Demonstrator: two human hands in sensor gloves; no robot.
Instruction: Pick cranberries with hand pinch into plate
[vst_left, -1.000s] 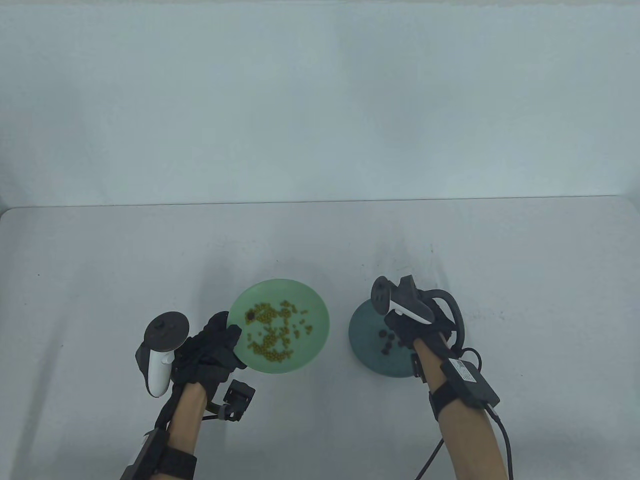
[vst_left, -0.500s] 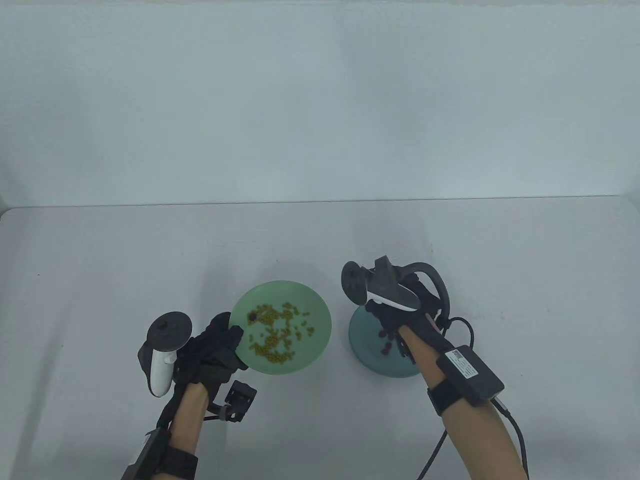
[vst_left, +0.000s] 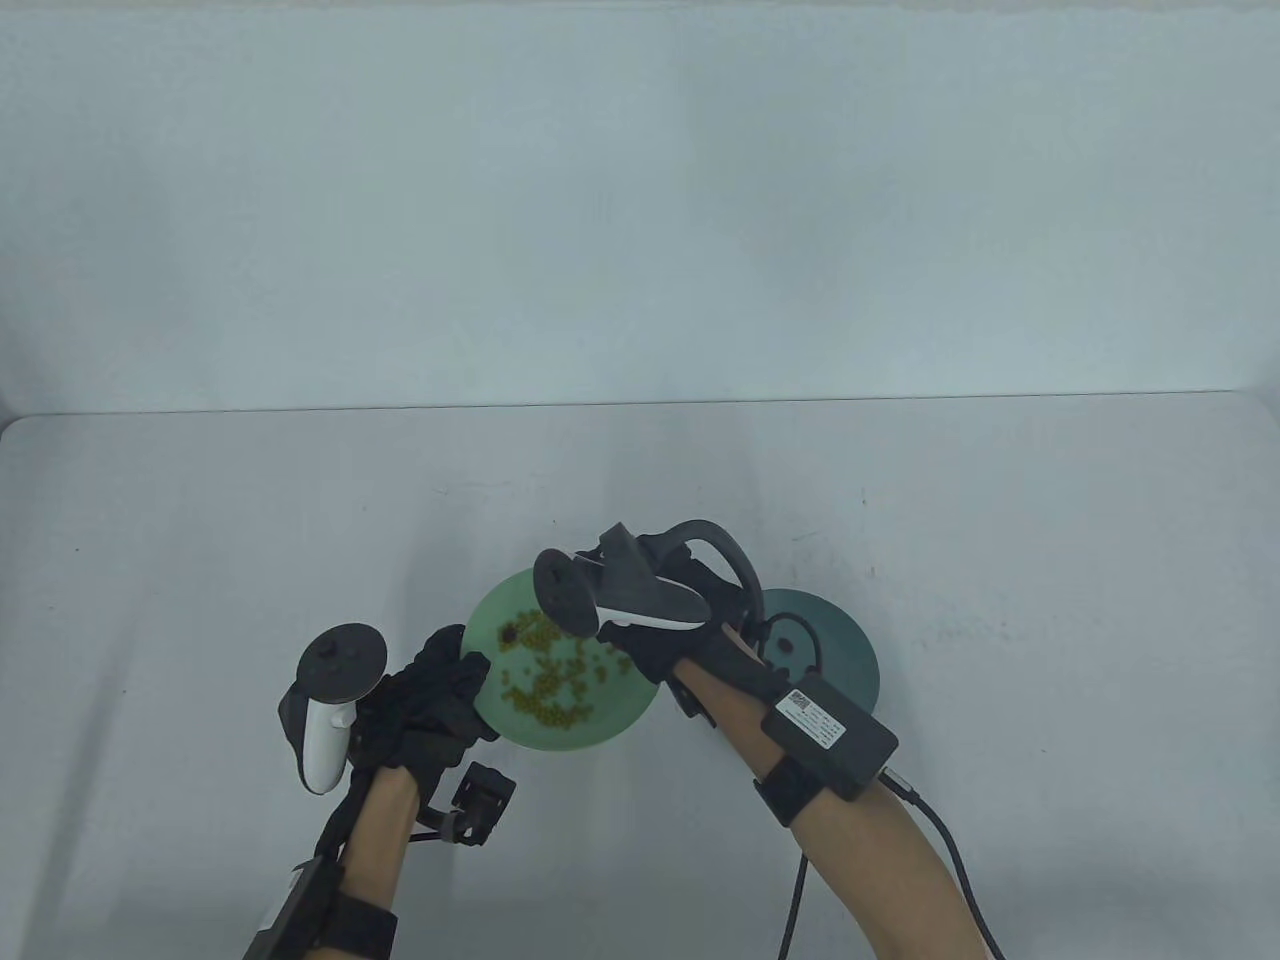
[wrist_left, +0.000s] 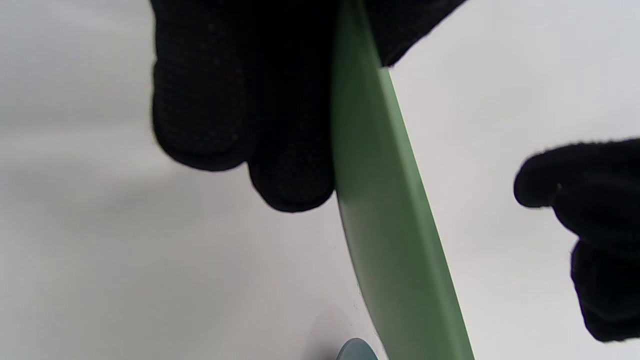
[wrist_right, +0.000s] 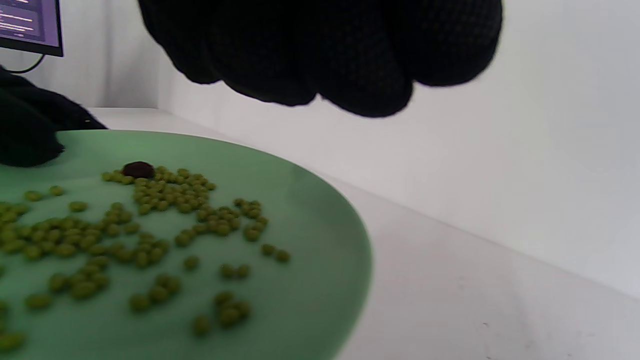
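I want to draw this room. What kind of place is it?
Probably a lab or test bench, not a kitchen: a bare white table against a plain wall, tracker-strapped gloved hands, and a computer screen in the right wrist view.

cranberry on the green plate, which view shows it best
The right wrist view: the cranberry sits close and unobstructed, dark among the peas on the green plate. The table view shows it only as a small dark dot near the left hand. The left wrist view shows just the plate's underside, no cranberry.
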